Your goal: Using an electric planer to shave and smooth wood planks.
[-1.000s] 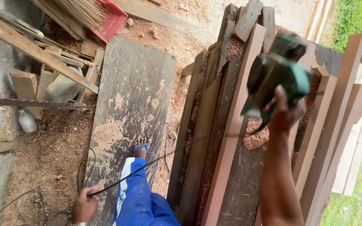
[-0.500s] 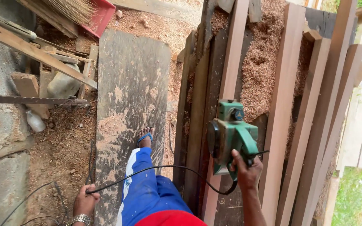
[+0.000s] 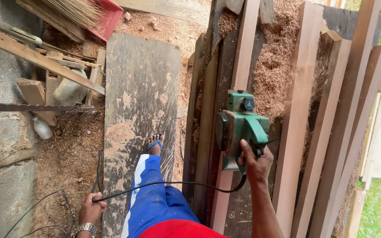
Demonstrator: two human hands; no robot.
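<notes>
The right hand [image 3: 255,164] is wrapped tight round the rear handle of a green electric planer [image 3: 240,128], which sits on a pale reddish plank [image 3: 239,79] lying lengthwise on the bench [image 3: 208,132] of stacked timber. The left hand [image 3: 91,209], well to the left of the planer and low down near the ground, is closed on the black power cord [image 3: 164,187]; a metal watch band [image 3: 84,228] shows at its wrist, which the bottom edge cuts off. The cord runs from that hand across a blue trouser leg [image 3: 155,198] up to the back of the planer. Beyond the planer lies a heap of wood shavings [image 3: 278,66] spread between the planks, and to the planer's right stand more planks [image 3: 345,114] on edge; what lies under the shavings cannot be seen. Left of the planer a wide grey board [image 3: 140,101] lies on the ground, dusted with sawdust, with a foot in a blue sandal [image 3: 154,144] on it. Further left of the planer a grey plastic jug [image 3: 69,90] sits among timber offcuts; its contents cannot be made out. A small clear bottle [image 3: 42,128] lies near it by the block wall [image 3: 1,145]. At the top, far from the planer, a red dustpan [image 3: 109,20] holds the bristles of a broom [image 3: 73,11], both cut off by the edge.
</notes>
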